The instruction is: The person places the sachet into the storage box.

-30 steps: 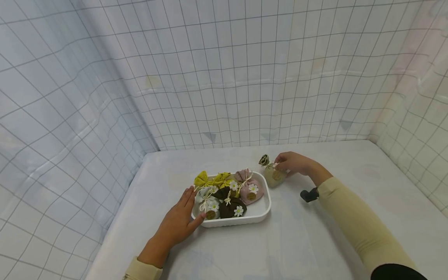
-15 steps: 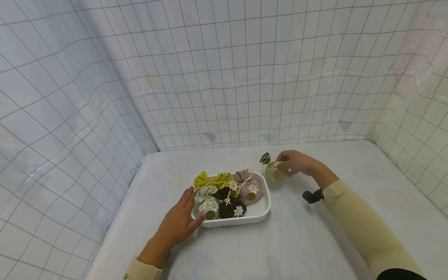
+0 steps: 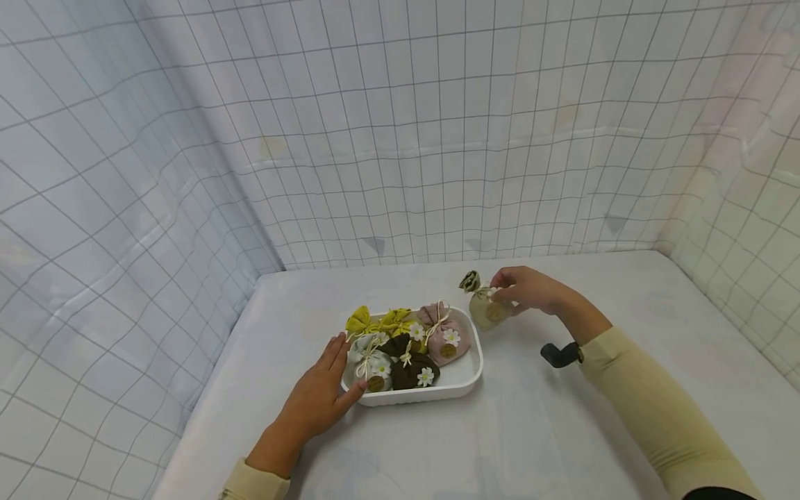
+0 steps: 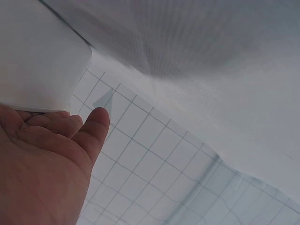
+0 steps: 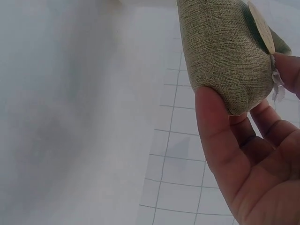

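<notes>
My right hand [image 3: 531, 289] pinches a green woven drawstring pouch [image 3: 482, 310] beside the right rear corner of a white tray [image 3: 459, 384]. In the right wrist view, the thumb and fingers hold the lower end of the pouch [image 5: 225, 51], which has a round tag [image 5: 261, 27]. My left hand [image 3: 317, 394] rests against the tray's left side, its fingers fairly straight and its thumb at the front corner. Inside the tray lie a pink pouch [image 3: 442, 340], a dark brown pouch [image 3: 409, 371], a pale grey pouch [image 3: 369, 361] and yellow pouches [image 3: 396, 320] at the back.
A white cloth [image 3: 412, 451] covers the table. Gridded white curtains [image 3: 400, 153] enclose it at the back and both sides. A black wrist-camera piece [image 3: 560, 355] sticks out from the right wrist, above the table.
My right hand shifted slightly right and back with the green pouch, then a little left again. The left hand and the tray have stayed put.
</notes>
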Tool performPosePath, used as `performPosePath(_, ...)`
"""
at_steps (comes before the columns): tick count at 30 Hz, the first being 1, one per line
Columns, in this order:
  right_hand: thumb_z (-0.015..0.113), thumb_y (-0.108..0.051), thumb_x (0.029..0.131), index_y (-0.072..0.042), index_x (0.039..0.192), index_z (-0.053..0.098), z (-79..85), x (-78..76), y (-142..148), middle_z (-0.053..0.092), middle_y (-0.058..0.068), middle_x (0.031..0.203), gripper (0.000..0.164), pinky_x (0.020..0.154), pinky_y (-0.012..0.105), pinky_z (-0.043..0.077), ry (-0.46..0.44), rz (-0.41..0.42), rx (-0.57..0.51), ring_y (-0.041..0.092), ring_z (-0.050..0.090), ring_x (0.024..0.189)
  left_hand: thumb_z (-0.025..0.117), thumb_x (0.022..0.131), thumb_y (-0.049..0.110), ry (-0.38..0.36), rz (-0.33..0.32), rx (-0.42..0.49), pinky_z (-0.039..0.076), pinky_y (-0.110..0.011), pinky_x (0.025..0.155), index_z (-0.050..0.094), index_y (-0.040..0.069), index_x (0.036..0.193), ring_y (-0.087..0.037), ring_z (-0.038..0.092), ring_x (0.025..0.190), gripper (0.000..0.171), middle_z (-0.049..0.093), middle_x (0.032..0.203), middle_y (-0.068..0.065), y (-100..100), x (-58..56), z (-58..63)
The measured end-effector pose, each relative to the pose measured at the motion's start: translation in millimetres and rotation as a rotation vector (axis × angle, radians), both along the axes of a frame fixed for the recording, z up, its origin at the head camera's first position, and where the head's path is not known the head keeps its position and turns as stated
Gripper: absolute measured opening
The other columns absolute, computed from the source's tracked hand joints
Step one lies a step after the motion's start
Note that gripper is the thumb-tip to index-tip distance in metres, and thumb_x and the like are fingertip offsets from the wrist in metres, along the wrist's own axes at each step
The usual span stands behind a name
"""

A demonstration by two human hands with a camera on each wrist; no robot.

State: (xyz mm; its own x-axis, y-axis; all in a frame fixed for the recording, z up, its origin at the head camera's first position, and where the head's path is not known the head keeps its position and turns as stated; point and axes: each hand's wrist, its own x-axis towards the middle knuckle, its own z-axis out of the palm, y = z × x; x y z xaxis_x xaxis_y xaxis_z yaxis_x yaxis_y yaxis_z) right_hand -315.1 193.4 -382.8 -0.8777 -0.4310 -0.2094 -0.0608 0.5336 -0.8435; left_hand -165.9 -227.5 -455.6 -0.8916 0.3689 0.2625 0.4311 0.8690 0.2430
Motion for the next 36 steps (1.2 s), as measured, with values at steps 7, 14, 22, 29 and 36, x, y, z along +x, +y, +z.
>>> performPosePath(7,0.067,-0.016,0.094,0.000,0.114,0.057,10.3,11.7,-8,0.057,0.014,0.111,0.028,0.077,0.041,0.059,0.021,0.014,-0.020,0.027,0.060,0.098,0.054,0.098,0.052,-0.002,0.000,-0.002,0.036,-0.051,0.110,0.029,-0.001,0.154,-0.033,0.022,0.148,0.082,0.019,0.163,-0.014,0,-0.4,-0.6)
performPosePath(14,0.067,-0.016,0.094,-0.001,0.112,0.057,11.4,18.9,-19,0.057,0.013,0.107,0.026,0.073,0.038,0.059,0.051,0.062,-0.028,0.024,0.061,0.091,0.055,0.098,0.052,0.003,-0.002,-0.006,0.035,-0.051,0.110,0.030,-0.002,0.154,-0.035,0.023,0.147,0.082,0.021,0.162,-0.016,-1,-1.1,-0.6)
performPosePath(22,0.069,-0.015,0.093,-0.003,0.110,0.058,11.5,27.0,-34,0.058,0.012,0.104,0.024,0.067,0.038,0.058,0.064,0.115,-0.028,0.023,0.061,0.084,0.055,0.098,0.053,0.002,0.004,-0.009,0.035,-0.051,0.111,0.030,-0.002,0.154,-0.032,0.021,0.148,0.082,0.022,0.162,-0.016,-1,-1.8,-1.9)
performPosePath(29,0.069,-0.015,0.092,-0.006,0.107,0.060,10.7,33.6,-47,0.059,0.010,0.102,0.019,0.065,0.036,0.058,0.081,0.140,0.003,0.021,0.062,0.083,0.055,0.098,0.053,0.000,0.006,-0.006,0.035,-0.051,0.111,0.030,-0.002,0.154,-0.032,0.021,0.148,0.082,0.022,0.162,-0.016,-1,-1.3,-1.9)
performPosePath(36,0.069,-0.014,0.091,-0.007,0.102,0.060,10.4,38.2,-57,0.059,0.008,0.100,0.016,0.063,0.035,0.057,0.079,0.167,0.045,0.020,0.061,0.082,0.055,0.098,0.052,0.008,0.000,-0.004,0.036,-0.051,0.110,0.031,-0.002,0.153,-0.033,0.022,0.148,0.082,0.024,0.161,-0.017,-1,-0.7,-0.7)
